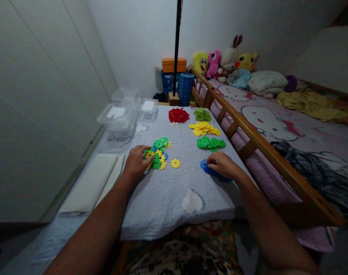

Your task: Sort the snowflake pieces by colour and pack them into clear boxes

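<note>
My left hand (137, 162) rests at the left edge of a mixed pile of plastic snowflake discs (157, 163), green, yellow and blue. Its thumb and fingers are apart, touching the pile. My right hand (224, 165) is over the pile of blue snowflake discs (219, 175), its fingers curled and thumb close to the index finger, at a blue disc (203, 164) on the pile's left side. The hand covers part of this pile. A single yellow disc (175, 163) lies flat between my hands.
Beyond my right hand are piles of green discs (210, 143), yellow discs (204, 128), light green discs (202, 114) and red discs (178, 115). Clear plastic containers (116, 118) and a folded cloth (89, 183) lie left. A wooden bed rail (248, 139) borders the table's right side.
</note>
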`<act>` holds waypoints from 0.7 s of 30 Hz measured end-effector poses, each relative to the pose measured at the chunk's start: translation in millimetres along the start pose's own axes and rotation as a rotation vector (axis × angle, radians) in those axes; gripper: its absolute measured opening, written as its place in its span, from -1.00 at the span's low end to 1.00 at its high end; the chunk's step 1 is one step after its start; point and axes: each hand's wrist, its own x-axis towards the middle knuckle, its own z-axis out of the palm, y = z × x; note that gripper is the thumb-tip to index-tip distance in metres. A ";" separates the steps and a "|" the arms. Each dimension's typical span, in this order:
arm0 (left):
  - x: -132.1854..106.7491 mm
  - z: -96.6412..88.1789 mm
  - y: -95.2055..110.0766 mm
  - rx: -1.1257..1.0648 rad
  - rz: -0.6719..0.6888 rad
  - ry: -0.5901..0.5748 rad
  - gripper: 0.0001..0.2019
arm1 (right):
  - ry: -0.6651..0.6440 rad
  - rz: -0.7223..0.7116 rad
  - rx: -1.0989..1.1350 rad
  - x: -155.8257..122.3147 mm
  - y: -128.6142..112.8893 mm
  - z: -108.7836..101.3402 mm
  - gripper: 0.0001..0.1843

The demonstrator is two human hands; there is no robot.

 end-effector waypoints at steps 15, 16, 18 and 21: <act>-1.6 8.5 -10.2 0.050 0.005 -0.053 -0.55 | 0.014 -0.122 -0.093 44.5 -78.3 35.3 -0.82; -2.3 9.6 -11.1 0.046 0.002 -0.070 -0.52 | 0.011 -0.131 -0.105 49.4 -86.0 41.1 -0.80; -3.9 10.9 -11.5 0.039 -0.001 -0.099 -0.46 | 0.013 -0.142 -0.127 56.5 -97.0 51.3 -0.78; -6.3 10.6 -8.1 0.044 -0.002 -0.140 -0.32 | 0.008 -0.149 -0.149 60.7 -102.8 59.9 -0.80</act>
